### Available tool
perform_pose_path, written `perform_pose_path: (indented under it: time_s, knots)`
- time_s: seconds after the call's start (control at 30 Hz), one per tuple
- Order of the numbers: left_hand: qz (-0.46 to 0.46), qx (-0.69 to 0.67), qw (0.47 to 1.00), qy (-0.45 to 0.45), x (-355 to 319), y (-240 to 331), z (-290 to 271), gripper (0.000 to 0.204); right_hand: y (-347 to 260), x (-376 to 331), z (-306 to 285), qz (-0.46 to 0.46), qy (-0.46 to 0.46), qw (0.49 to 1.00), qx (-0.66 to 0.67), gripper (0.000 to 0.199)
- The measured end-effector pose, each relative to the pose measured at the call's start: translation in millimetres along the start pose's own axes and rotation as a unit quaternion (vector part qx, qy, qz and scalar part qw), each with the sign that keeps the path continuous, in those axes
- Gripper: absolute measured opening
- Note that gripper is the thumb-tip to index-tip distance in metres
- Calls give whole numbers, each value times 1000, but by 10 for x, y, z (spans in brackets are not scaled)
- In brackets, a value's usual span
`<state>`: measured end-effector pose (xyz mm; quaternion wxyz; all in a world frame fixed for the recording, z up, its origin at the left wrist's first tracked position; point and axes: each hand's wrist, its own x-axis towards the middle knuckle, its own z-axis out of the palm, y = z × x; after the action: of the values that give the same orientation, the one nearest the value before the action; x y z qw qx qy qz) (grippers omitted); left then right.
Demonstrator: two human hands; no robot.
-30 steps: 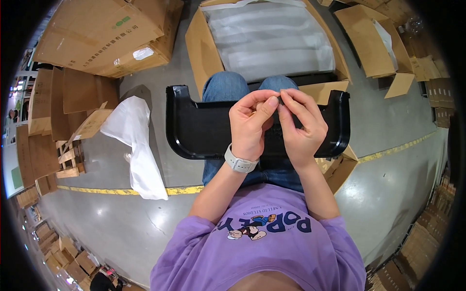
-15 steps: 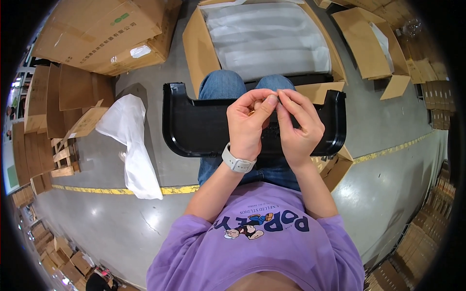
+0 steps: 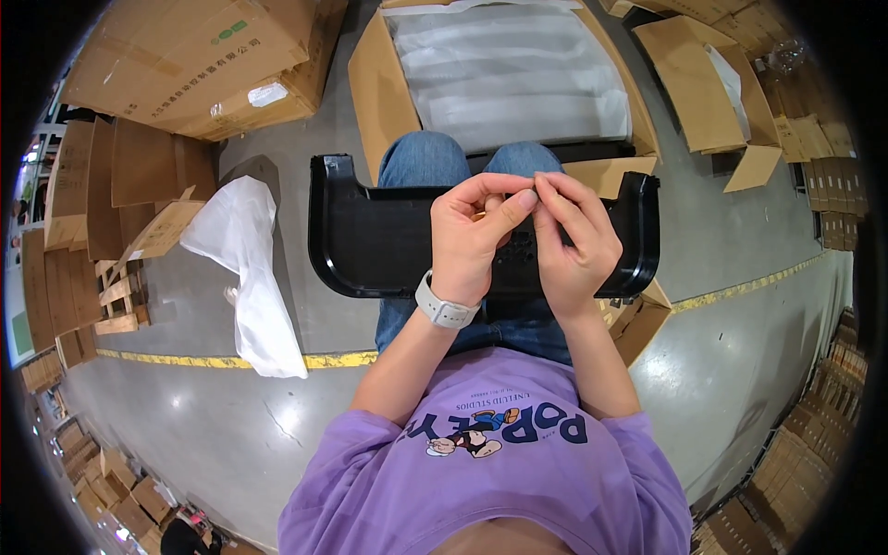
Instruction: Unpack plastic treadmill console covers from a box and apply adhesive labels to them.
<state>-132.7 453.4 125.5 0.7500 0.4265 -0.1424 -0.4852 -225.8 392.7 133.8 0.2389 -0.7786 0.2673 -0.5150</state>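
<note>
Across my lap rests a black plastic tray-like part [image 3: 375, 236], with a raised rim and an upright end at each side. Several small dark bits lie on it between my hands. Above it, my left hand [image 3: 472, 227] and my right hand [image 3: 575, 236] meet at the fingertips. Both are closed in a pinch, thumb against forefinger. Whatever lies between the fingertips is too small to make out. Something small and yellowish shows inside the curled fingers of my left hand. A pale watch band sits on my left wrist.
An open carton [image 3: 379, 102] holding white foam-wrapped pieces stands beyond my knees. To the left, a white plastic bag [image 3: 245, 250] lies on the grey floor, near large cartons [image 3: 185, 65]. Another open carton [image 3: 689, 83] stands at the far right. A yellow line [image 3: 342, 359] crosses the floor.
My fingertips have shifted slightly to the right and remain pinched together. The small dark bits on the black part show more between my hands. The part itself has barely moved.
</note>
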Motion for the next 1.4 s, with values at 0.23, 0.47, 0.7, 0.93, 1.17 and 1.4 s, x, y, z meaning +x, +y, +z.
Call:
perform_pose_path:
  time_s: [0.23, 0.47, 0.7, 0.93, 1.17, 1.4]
  knots:
    - [-29, -55, 998, -15, 14, -8, -46, 12, -8, -10, -6, 10, -3, 1000, 11, 20]
    - [-111, -151, 981, -59, 34, -31, -133, 11, -26, -46, 12, 23, -2, 999, 23, 21]
    - [-101, -114, 988, -30, 12, -5, -73, 10, 6, -64, -9, 35, -1, 999, 24, 21]
    - [-71, -65, 994, -50, 6, 63, -76, 11, -10, -24, -22, 20, 5, 999, 33, 20]
    - [-66, -34, 996, -48, 13, 55, -102, 9, 14, -43, 5, 24, 4, 999, 46, 21]
    - [-24, 63, 998, -15, 18, 101, -89, 6, 73, -101, -9, -31, -18, 999, -10, 27]
